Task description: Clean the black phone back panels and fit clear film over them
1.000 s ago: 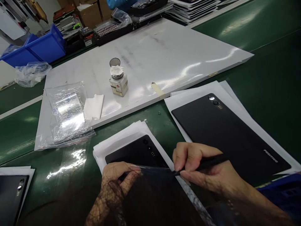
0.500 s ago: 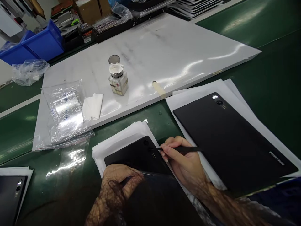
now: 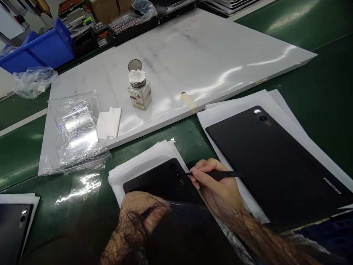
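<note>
Beside the tablet's (image 3: 162, 180) right edge, the right hand (image 3: 217, 191) pinches tweezers (image 3: 212, 174).

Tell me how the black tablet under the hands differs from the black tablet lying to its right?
The near tablet is touched by both hands: the left hand lifts a film off it, the right hand holds a thin tool at its camera. The far tablet lies untouched, fully in view. Both rest back-up on white sheets.

Green matte bench surface (image 3: 317, 62) carries large glossy white board (image 3: 209, 62), white paper sheets (image 3: 143, 158) under black tablets, clear crumpled plastic bag (image 3: 31, 81), blue plastic bins (image 3: 41, 49).
</note>
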Tool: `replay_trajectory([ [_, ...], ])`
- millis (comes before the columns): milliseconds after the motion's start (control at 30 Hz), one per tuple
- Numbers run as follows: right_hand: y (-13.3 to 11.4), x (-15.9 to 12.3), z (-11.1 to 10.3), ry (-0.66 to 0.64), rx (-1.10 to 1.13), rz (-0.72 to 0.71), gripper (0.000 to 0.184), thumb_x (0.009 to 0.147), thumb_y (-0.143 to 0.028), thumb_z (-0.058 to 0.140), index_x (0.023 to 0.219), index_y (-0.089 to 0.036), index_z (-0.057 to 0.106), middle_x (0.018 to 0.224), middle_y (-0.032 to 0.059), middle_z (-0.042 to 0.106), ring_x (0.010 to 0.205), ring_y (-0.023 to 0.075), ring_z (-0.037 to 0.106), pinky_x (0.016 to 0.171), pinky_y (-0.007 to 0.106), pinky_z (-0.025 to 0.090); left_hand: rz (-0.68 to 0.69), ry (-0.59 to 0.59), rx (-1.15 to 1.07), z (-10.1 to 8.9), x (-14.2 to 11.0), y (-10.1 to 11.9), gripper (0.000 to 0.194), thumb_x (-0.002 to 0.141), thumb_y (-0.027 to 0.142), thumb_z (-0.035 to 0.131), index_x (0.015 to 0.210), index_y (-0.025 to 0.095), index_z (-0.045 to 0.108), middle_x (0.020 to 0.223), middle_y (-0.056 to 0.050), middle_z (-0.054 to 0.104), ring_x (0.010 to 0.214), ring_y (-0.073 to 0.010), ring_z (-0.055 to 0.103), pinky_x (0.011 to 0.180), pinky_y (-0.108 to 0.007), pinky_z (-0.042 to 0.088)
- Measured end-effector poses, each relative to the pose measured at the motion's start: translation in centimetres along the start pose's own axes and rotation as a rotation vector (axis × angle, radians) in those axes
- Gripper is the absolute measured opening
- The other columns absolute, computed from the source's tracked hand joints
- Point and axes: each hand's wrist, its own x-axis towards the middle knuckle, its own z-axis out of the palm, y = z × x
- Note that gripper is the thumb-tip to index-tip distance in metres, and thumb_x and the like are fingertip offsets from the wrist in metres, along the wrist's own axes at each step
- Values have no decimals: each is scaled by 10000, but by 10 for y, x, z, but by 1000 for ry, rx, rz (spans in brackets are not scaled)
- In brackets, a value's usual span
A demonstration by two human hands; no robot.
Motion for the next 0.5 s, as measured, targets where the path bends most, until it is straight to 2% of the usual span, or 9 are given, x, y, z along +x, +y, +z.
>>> replay_trajectory([
  [133,-1,-1,1,1,11,2,425,600,-328,1165,654,-265,747,679,-21,727,519,131,666,469,207,543,-8,-29,22,-1,2,1,149,734,122,621,715,260,674,602,71,757,407,-100,690,352,-77,521],
  [300,0,-1,0,2,-11,-9,436,619,-351,1160,664,-259,736,678,-14,718,533,140,665,479,220,545,1,-4,71,0,3,1,127,757,185,614,673,245,689,561,61,750,398,-121,690,405,-119,553],
  [433,3,-1,-3,1,-27,-3,460,638,-367,1150,678,-255,705,696,-20,689,551,144,640,484,247,551,-13,-11,24,1,3,1,132,739,151,625,694,252,697,588,50,757,409,-142,699,367,-135,549],
  [500,4,-1,-3,-2,-34,5,469,642,-371,1148,684,-256,696,716,-20,686,571,148,638,489,254,549,-14,-12,35,1,3,0,143,732,137,624,700,255,698,594,55,759,418,-142,702,408,-143,566],
])
